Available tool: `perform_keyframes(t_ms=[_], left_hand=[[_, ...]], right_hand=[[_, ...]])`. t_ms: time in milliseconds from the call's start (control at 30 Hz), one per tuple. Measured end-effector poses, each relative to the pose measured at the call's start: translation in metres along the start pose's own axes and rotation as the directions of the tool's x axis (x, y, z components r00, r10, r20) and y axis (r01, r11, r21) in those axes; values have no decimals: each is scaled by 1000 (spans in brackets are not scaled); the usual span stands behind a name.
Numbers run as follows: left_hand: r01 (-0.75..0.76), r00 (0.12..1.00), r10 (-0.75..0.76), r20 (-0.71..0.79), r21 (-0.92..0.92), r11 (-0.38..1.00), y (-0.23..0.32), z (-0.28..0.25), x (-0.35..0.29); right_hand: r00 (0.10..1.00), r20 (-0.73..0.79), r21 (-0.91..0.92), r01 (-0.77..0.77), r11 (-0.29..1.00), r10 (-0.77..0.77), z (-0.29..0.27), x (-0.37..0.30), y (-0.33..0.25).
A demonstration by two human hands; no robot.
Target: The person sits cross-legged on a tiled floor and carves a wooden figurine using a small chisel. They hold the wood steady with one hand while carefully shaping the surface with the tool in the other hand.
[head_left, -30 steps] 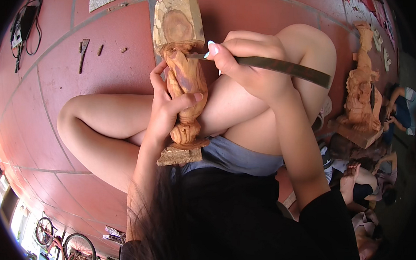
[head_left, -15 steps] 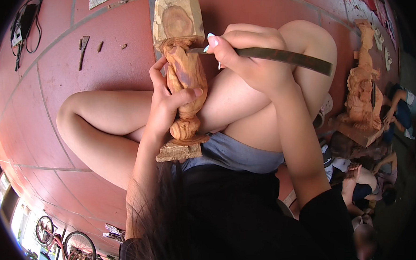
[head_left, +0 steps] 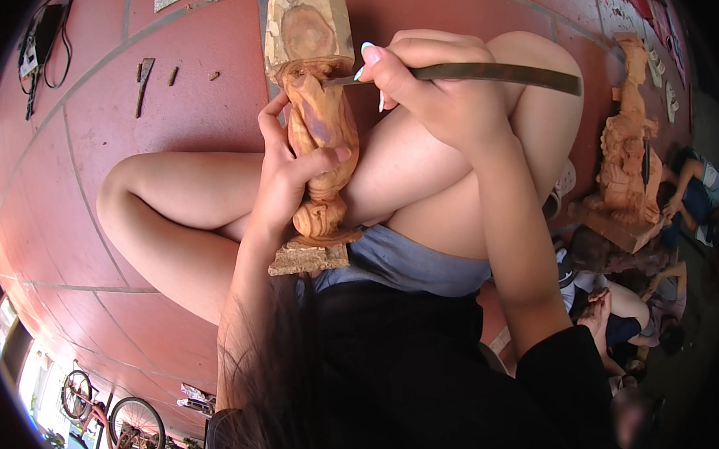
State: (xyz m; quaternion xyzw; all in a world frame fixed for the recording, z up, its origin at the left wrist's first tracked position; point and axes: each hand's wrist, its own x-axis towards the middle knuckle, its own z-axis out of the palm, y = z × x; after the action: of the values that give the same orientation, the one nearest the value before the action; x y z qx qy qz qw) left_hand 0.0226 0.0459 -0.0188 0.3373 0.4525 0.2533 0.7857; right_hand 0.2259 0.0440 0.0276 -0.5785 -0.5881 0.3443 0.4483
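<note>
A carved wooden piece [head_left: 326, 125] with a rough square block at its far end and a flat base at its near end rests between my bent legs. My left hand [head_left: 285, 168] is wrapped round its middle, thumb lying across the front. Closed in a pen-like grip, my right hand [head_left: 440, 90] holds a long, slightly curved carving tool [head_left: 506, 73]. The tool's tip meets the wood just below the block, on its right side. Its dark shaft runs out to the right past my fingers. The far side of the wooden piece is hidden.
On the red tiled floor [head_left: 194, 118] at left lie a thin tool [head_left: 144, 87] and small wood bits. A power strip with cable [head_left: 40, 41] lies beyond. To the right stands a large carved wooden figure [head_left: 628, 149], with other people working beside it. A bicycle [head_left: 113, 423] is at lower left.
The tool's outer end has swung slightly toward the far side as my right hand tilts it. The wooden piece has shifted very little, and my left hand keeps its hold.
</note>
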Motion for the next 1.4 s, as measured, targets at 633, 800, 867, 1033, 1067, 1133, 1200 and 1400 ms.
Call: perform_keyframes(t_ms=[633,800,867,1033,1067,1133,1200,1400], left_hand=[[-25,1000,25,-9,7,1000,1,3,-1],[-17,1000,17,-5,16,1000,-1,1,0],[-20,1000,20,-4,10,1000,-1,2,0],[-23,1000,23,-7,7,1000,-2,1,0],[-21,1000,21,-7,13,1000,-3,1,-1],[-19,1000,19,1,-1,1000,-3,0,0],[-13,1000,13,-1,-2,1000,-1,0,-1],[-10,1000,11,-13,23,1000,-1,1,-2]], right_hand=[[958,45,183,-288,940,284,-4,2,0],[965,6,243,-254,936,260,1,6,0],[963,8,229,-264,937,270,2,6,1],[960,26,225,-276,934,278,-1,5,3],[963,26,233,-268,935,270,-1,4,5],[957,33,234,-289,928,289,1,5,5],[948,40,229,-317,920,317,0,5,4],[926,44,256,-373,891,375,-3,10,5]])
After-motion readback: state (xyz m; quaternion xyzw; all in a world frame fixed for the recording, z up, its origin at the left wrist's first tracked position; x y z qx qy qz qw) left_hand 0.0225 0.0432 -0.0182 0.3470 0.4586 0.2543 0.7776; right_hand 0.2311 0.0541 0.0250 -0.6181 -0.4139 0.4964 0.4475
